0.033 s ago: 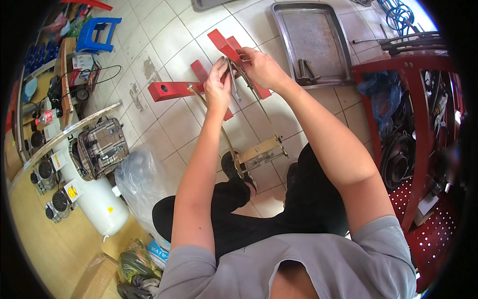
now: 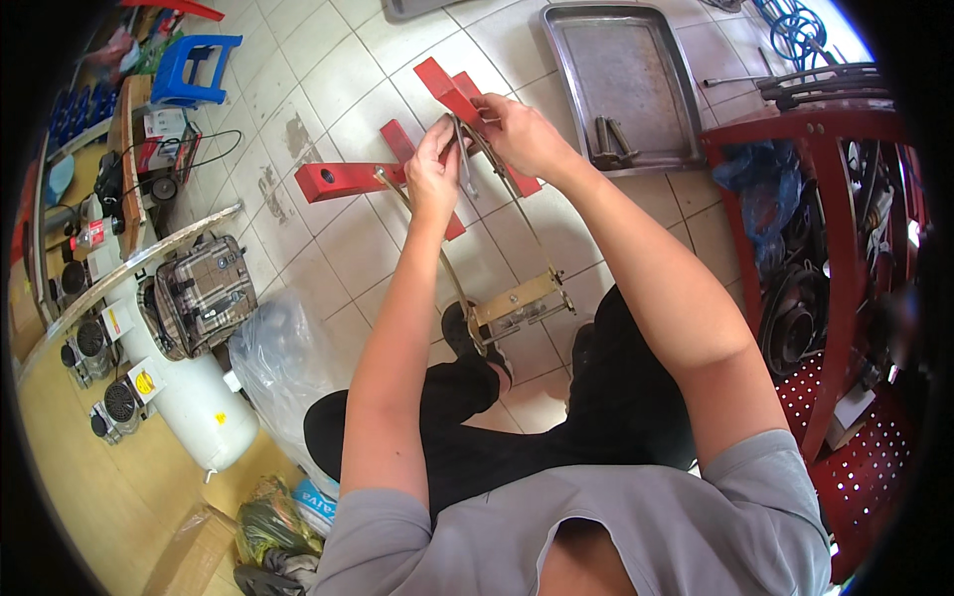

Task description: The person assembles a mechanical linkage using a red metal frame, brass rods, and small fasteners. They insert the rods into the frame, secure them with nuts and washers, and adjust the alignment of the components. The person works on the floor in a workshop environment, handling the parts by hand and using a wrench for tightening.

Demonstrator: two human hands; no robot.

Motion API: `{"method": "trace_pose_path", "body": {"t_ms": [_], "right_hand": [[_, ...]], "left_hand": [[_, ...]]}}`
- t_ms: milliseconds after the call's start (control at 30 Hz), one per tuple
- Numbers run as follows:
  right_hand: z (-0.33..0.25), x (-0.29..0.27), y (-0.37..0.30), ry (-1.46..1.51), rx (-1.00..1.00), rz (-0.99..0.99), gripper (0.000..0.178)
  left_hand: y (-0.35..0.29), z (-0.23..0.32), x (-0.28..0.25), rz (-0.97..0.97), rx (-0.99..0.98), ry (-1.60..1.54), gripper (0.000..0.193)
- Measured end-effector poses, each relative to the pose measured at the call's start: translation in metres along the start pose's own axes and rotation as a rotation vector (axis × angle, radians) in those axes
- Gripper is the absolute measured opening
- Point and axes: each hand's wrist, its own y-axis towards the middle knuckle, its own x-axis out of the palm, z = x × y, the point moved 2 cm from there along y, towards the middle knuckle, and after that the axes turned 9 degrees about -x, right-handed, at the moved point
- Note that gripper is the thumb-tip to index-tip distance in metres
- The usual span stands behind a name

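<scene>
Beneath the red stand (image 2: 399, 143) runs the tiled floor (image 2: 328, 60); to the stand's right lies the steel tray (image 2: 631, 74), and on its near side the brass-coloured frame (image 2: 519, 297) reaches back towards me. At the stand's right-hand bar my right hand (image 2: 517, 131) curls its fingers, whatever they pinch being hidden; between that bar and the middle one, my left hand (image 2: 431, 171) is half closed by a silver rod (image 2: 466, 164), its grip unclear to me. A slack hold could drop the rod beneath the stand, or, if unfastened, let the frame swing onto my shoe (image 2: 455, 323).
</scene>
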Motion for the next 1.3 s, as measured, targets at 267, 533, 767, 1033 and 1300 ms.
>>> {"method": "trace_pose_path", "body": {"t_ms": [267, 533, 767, 1033, 1300], "right_hand": [[0.0, -0.001, 0.003, -0.001, -0.004, 0.049, 0.03], [0.002, 0.0, 0.004, 0.075, 0.031, 0.054, 0.032], [0.003, -0.002, 0.006, 0.055, 0.067, 0.019, 0.035], [0.004, -0.008, 0.004, 0.029, 0.048, 0.004, 0.035], [-0.003, -0.013, 0.001, 0.018, 0.059, 0.009, 0.036]], "left_hand": [[0.029, -0.002, -0.012, -0.081, -0.216, -0.036, 0.026], [0.061, -0.013, -0.014, -0.216, -0.676, -0.213, 0.025], [0.065, -0.028, -0.005, -0.35, -1.077, -0.537, 0.02], [0.04, -0.023, -0.002, -0.035, -0.774, -0.583, 0.023], [0.008, -0.013, 0.008, 0.379, -0.248, -0.275, 0.021]]}}
